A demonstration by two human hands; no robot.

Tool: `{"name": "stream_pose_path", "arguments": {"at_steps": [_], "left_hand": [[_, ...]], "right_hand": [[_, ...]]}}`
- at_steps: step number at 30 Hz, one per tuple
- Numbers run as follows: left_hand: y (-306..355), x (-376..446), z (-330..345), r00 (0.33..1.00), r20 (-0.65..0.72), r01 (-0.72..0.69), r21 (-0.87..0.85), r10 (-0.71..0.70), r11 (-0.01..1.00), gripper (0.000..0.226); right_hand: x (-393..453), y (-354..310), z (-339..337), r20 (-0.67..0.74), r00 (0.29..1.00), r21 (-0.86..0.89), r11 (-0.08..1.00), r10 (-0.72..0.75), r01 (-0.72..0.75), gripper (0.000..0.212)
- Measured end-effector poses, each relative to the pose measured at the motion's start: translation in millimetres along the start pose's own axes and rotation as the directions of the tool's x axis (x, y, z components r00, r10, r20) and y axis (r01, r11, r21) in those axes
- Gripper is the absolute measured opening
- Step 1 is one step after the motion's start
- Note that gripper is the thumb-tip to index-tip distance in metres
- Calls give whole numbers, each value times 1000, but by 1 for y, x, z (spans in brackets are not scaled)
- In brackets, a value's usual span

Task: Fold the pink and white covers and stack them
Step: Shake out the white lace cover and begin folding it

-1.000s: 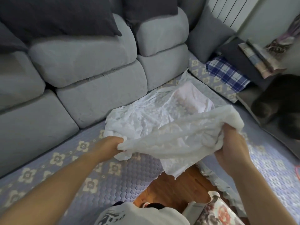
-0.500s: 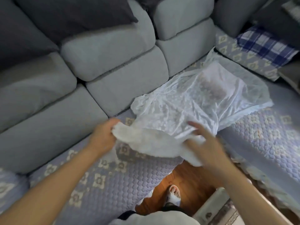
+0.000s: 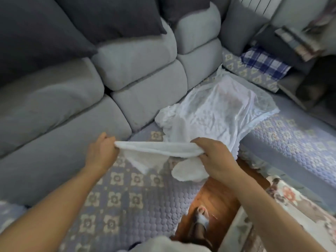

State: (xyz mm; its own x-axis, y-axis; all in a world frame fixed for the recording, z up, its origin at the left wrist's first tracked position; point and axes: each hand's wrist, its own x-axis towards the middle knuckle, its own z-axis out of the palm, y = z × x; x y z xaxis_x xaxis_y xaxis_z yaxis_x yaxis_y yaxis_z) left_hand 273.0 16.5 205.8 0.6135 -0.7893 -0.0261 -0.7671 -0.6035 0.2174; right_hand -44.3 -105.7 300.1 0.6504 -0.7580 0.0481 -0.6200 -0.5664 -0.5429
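Observation:
A white lace cover is stretched taut between my hands above the sofa seat. My left hand pinches its left end. My right hand grips its right end, and a rounded flap of the cover hangs below that hand. Behind it a second thin white cover lies spread and wrinkled on the seat, with a faint pink patch showing through near its far end.
The grey corner sofa has a purple quilted seat pad with flower squares. A blue plaid cloth and dark cushions sit at the far right. Wooden floor and my foot show between the seat sections; a floral cloth lies lower right.
The cover I hold has been gathered from a loose bunch into a narrow taut band. My right hand went from reaching open to gripping its right end.

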Motion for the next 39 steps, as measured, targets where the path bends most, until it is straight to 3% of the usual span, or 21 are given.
{"name": "stream_pose_path", "arguments": {"at_steps": [2, 5, 7, 8, 9, 10, 11, 12, 13, 14, 16, 18, 21, 23, 25, 26, 30, 32, 36, 39], "left_hand": [[-9, 26, -25, 997, -65, 32, -86, -37, 996, 13], [6, 80, -78, 995, -93, -43, -88, 34, 995, 13], [25, 116, -134, 993, -116, -58, -305, 23, 951, 7], [37, 128, -166, 992, -123, -53, -516, -12, 855, 8], [47, 132, -201, 992, -111, -48, -748, -54, 662, 12], [55, 128, -232, 993, -106, -74, -914, -59, 399, 16], [60, 118, -257, 987, -155, -148, -975, -31, 168, 18], [59, 106, -276, 969, -248, -248, -968, 1, 43, 22], [52, 97, -284, 938, -345, -346, -937, 22, 51, 28], [41, 87, -284, 900, -434, -432, -884, 25, 179, 33], [-2, 79, -259, 817, -576, -506, -681, 40, 529, 43], [-55, 76, -226, 794, -605, -440, -506, 59, 742, 51], [-136, 75, -185, 882, -470, -129, -328, -42, 936, 47], [-183, 69, -161, 935, -332, 60, -202, -125, 978, 33], [-221, 58, -140, 958, -207, 183, -98, -200, 978, 12], [-236, 51, -130, 962, -152, 221, -58, -228, 973, 3], [-286, 37, -84, 973, -24, 230, 49, -229, 972, 25], [-307, 32, -60, 979, 47, 194, 102, -199, 976, 33], [-331, 22, -21, 987, 118, 89, 167, -109, 982, 25], [-340, 14, -7, 982, 154, 83, 168, -109, 982, 21]], "right_hand": [[7, -17, -12, -15, 1000, -73, 997, -3, 2, 27], [33, -32, -42, -123, 984, -80, 987, 129, -140, 14], [44, -43, -63, -192, 962, -69, 975, 194, -210, 10], [45, -49, -72, -231, 952, -59, 974, 201, -220, 10], [43, -58, -75, -265, 943, -32, 976, 200, -216, 14], [39, -67, -76, -284, 938, 23, 979, 201, -203, 18], [32, -77, -75, -285, 939, 97, 980, 195, -174, 18], [26, -85, -69, -274, 943, 158, 976, 188, -149, 17], [20, -93, -61, -253, 951, 198, 972, 178, -129, 14], [15, -96, -49, -219, 959, 224, 966, 178, -128, 10], [9, -94, -19, -143, 970, 216, 963, 194, -161, 7], [3, -90, 18, -73, 979, 119, 976, 192, -183, 22], [-14, -90, 69, 55, 982, -25, 983, 181, -179, 35], [-31, -97, 91, 188, 948, -84, 966, 257, -245, 38], [-48, -99, 106, 299, 904, -29, 950, 305, -311, 81], [-55, -100, 111, 366, 873, -9, 939, 323, -344, 88], [-75, -82, 117, 554, 698, -129, 875, 454, -467, 26], [-83, -66, 112, 613, 624, -174, 853, 485, -492, 11], [-103, -44, 108, 720, 442, -320, 821, 535, -472, 10], [-122, -35, 112, 749, 308, -413, 777, 586, -475, 31]]}}
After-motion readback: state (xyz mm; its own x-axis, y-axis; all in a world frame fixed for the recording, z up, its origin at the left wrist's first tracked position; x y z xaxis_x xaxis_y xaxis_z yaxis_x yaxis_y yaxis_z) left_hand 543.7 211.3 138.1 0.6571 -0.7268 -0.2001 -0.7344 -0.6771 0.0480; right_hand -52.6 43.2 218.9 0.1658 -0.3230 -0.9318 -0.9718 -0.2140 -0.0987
